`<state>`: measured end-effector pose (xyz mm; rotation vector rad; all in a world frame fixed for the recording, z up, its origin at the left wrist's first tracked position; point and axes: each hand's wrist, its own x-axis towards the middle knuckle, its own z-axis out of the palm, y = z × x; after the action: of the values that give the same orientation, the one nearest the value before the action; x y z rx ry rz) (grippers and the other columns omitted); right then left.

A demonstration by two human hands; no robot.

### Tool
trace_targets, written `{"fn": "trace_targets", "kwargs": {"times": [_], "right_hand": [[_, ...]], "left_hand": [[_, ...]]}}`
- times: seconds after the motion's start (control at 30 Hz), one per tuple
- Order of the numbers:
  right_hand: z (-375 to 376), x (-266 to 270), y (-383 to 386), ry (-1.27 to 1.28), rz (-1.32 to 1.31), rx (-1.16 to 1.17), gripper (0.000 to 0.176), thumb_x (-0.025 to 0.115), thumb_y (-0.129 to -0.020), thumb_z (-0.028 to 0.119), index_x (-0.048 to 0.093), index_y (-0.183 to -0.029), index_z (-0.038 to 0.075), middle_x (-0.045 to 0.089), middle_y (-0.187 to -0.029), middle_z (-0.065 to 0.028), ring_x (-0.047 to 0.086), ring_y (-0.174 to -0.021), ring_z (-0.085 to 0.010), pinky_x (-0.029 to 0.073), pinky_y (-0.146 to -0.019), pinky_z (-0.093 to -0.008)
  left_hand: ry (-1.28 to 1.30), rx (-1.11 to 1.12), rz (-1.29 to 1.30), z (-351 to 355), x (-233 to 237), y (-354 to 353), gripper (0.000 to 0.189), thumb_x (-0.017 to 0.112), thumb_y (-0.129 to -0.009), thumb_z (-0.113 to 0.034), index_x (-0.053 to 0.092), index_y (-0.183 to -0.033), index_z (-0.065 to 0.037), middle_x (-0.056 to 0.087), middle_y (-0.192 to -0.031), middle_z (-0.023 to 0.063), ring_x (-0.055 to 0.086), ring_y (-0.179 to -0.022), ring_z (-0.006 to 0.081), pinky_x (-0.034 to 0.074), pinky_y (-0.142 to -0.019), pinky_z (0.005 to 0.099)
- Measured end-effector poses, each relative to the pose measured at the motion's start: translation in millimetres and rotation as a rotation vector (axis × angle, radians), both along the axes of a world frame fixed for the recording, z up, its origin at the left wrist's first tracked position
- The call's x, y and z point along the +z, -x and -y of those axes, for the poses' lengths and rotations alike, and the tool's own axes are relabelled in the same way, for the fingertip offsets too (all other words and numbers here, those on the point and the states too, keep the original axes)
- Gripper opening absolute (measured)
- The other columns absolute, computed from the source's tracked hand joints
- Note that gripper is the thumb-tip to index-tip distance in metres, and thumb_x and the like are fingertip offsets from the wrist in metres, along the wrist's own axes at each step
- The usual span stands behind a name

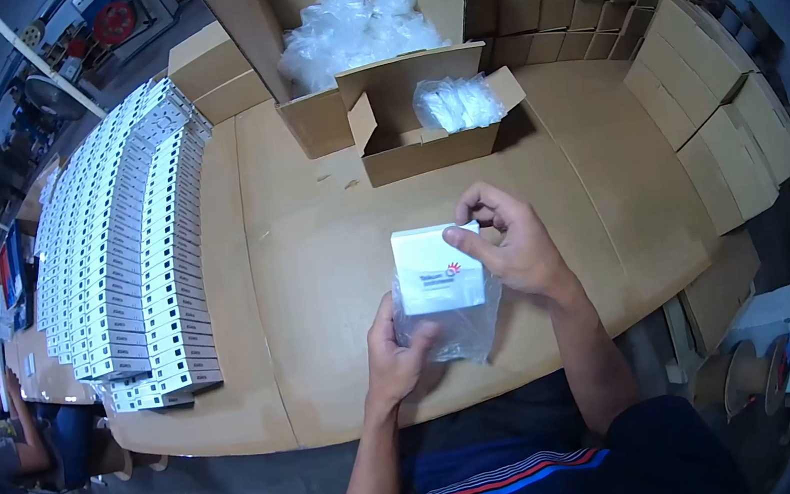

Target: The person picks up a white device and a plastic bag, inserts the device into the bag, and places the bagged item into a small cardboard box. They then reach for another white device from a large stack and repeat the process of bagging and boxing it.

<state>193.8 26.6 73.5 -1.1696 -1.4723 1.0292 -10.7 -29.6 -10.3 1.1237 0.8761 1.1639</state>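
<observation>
A small white box (422, 258) with a red logo and dark print sits partly inside a clear plastic bag (463, 336), its upper part sticking out of the bag. My left hand (397, 358) grips the bag at its lower left, thumb lying across the front. At the box's upper right corner, my right hand (514, 245) pinches the box with thumb in front and fingers curled behind. Both hands are above the table (320, 288), close to its front edge. The bag's lower end hangs loose below the box.
Tall stacks of white boxes (119, 255) line the left side. An open carton (433, 156) holds bundled clear bags (461, 103); behind it a bigger carton (317, 121) is full of loose plastic bags (355, 35). Brown boxes (707, 92) stand at right. A person (14, 447) sits far left.
</observation>
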Motion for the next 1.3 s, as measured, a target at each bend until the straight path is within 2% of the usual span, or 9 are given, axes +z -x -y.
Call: {"fn": "trace_targets", "kwargs": {"times": [0.07,0.17,0.3,0.43,0.57,0.77,1.0,1.13,1.3], "right_hand": [[-1.5,-2.7,0.3,0.059,0.073,0.016,0.020,0.074,-0.094,0.013,0.059,-0.098,0.000,0.066,-0.085,-0.0057,0.065,-0.079,-0.0110,0.052,-0.070,-0.0285],[-3.7,-21.1,-1.0,0.158,-0.051,0.037,0.022,0.072,-0.096,0.015,0.058,-0.105,0.000,0.068,-0.089,-0.0080,0.066,-0.082,-0.0124,0.054,-0.073,-0.0289],[14.2,-40.8,-2.6,0.162,-0.409,-0.045,0.031,0.074,-0.094,0.010,0.054,-0.114,-0.002,0.069,-0.102,-0.0106,0.067,-0.098,-0.0144,0.055,-0.087,-0.0287],[41.0,-62.3,-2.4,0.268,-0.516,-0.007,0.024,0.072,-0.094,0.002,0.059,-0.113,-0.002,0.069,-0.100,-0.0065,0.066,-0.094,-0.0093,0.054,-0.086,-0.0232],[45.8,-66.6,2.4,0.245,-0.502,-0.100,0.014,0.070,-0.096,0.003,0.064,-0.107,-0.003,0.071,-0.097,-0.0047,0.065,-0.088,-0.0069,0.053,-0.082,-0.0216],[44.1,-66.5,4.0,0.089,-0.565,-0.120,0.014,0.067,-0.098,0.004,0.065,-0.108,-0.004,0.072,-0.107,-0.0131,0.066,-0.104,-0.0157,0.049,-0.099,-0.0286],[42.6,-71.1,12.0,-0.032,-0.669,0.056,0.050,0.077,-0.091,0.005,0.051,-0.133,0.000,0.067,-0.118,-0.0139,0.065,-0.106,-0.0149,0.051,-0.097,-0.0284],[49.2,-70.0,10.4,0.162,-0.403,0.018,0.057,0.077,-0.088,-0.002,0.049,-0.137,-0.001,0.067,-0.117,-0.0121,0.063,-0.107,-0.0128,0.053,-0.092,-0.0270],[47.2,-72.1,10.8,0.048,-0.472,0.005,0.051,0.075,-0.089,-0.004,0.052,-0.134,-0.002,0.068,-0.114,-0.0107,0.063,-0.108,-0.0137,0.053,-0.095,-0.0284]], "left_hand": [[0.024,0.022,0.104,0.0,-5.4,-3.0,0.048,0.040,-0.112,-0.034,0.053,-0.138,0.004,0.064,-0.124,0.0092,0.061,-0.112,0.0156,0.049,-0.097,0.0297],[0.222,0.068,0.195,0.4,-12.8,-6.8,0.048,0.044,-0.111,-0.035,0.051,-0.139,0.004,0.063,-0.127,0.0111,0.062,-0.114,0.0176,0.051,-0.098,0.0338],[0.207,0.220,0.218,-0.7,-17.8,-12.0,0.047,0.044,-0.111,-0.036,0.053,-0.137,0.003,0.064,-0.124,0.0111,0.062,-0.111,0.0167,0.052,-0.096,0.0333],[0.116,0.268,0.155,-4.5,-18.5,-10.7,0.046,0.042,-0.112,-0.034,0.056,-0.133,0.004,0.066,-0.118,0.0091,0.062,-0.107,0.0145,0.050,-0.095,0.0315],[0.035,0.256,0.045,-6.9,-14.0,-13.6,0.048,0.038,-0.113,-0.033,0.059,-0.130,0.007,0.067,-0.114,0.0082,0.061,-0.105,0.0146,0.048,-0.096,0.0321],[-0.145,0.276,-0.079,-8.3,3.1,-15.7,0.052,0.036,-0.113,-0.029,0.052,-0.140,0.011,0.066,-0.132,0.0174,0.059,-0.124,0.0241,0.042,-0.110,0.0370],[0.019,0.272,0.097,-6.1,-0.9,-11.0,0.055,0.036,-0.113,-0.033,0.044,-0.149,0.009,0.051,-0.151,0.0165,0.052,-0.131,0.0222,0.037,-0.113,0.0352],[0.013,0.271,0.094,-8.3,-4.0,-10.9,0.055,0.040,-0.112,-0.033,0.042,-0.151,0.006,0.054,-0.147,0.0164,0.052,-0.127,0.0202,0.040,-0.108,0.0314],[-0.123,0.164,-0.006,-9.0,20.6,-19.8,0.045,0.058,-0.104,-0.017,0.049,-0.145,0.002,0.060,-0.127,0.0126,0.055,-0.121,0.0186,0.044,-0.102,0.0306]]}}
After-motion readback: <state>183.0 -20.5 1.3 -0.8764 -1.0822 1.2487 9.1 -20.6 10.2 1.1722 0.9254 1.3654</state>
